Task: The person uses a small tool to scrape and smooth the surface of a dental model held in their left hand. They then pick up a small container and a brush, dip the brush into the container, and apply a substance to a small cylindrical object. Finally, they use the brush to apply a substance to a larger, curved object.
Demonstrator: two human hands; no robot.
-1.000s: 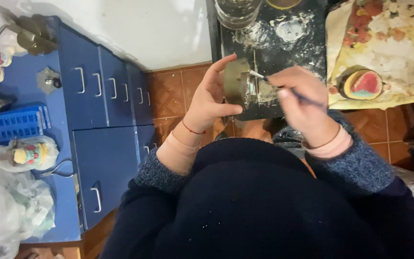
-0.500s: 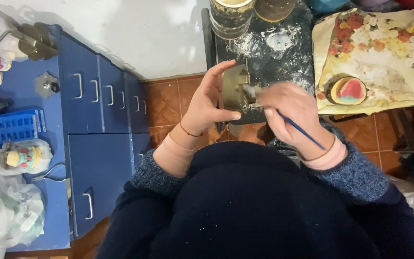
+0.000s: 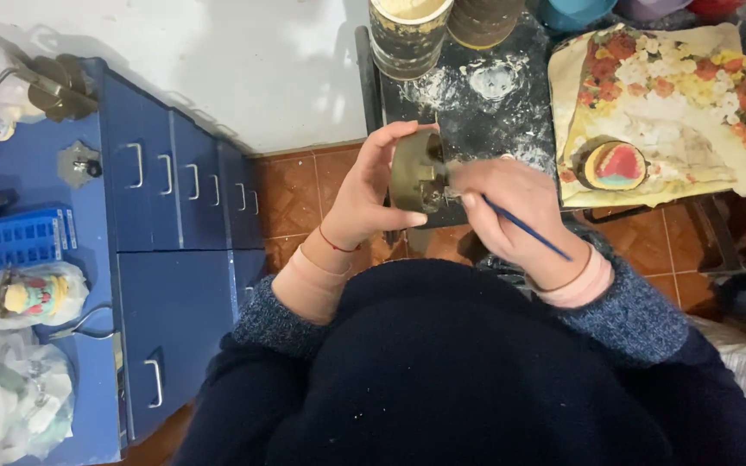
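Head view only. Left hand (image 3: 371, 194) is clamped around a small round olive-brown piece (image 3: 414, 173), thumb below and fingers curled over its top, held in the air near the front edge of the dark, powder-smeared worktop (image 3: 477, 95). Right hand (image 3: 511, 216) is closed on a thin blue brush (image 3: 524, 229), its tip against the piece's right side. Far on the worktop stands 1 jar (image 3: 407, 34). A floral cloth (image 3: 675, 103) lies right, carrying a painted round item (image 3: 615, 164). Blue drawer cabinet (image 3: 174, 224) stands left.
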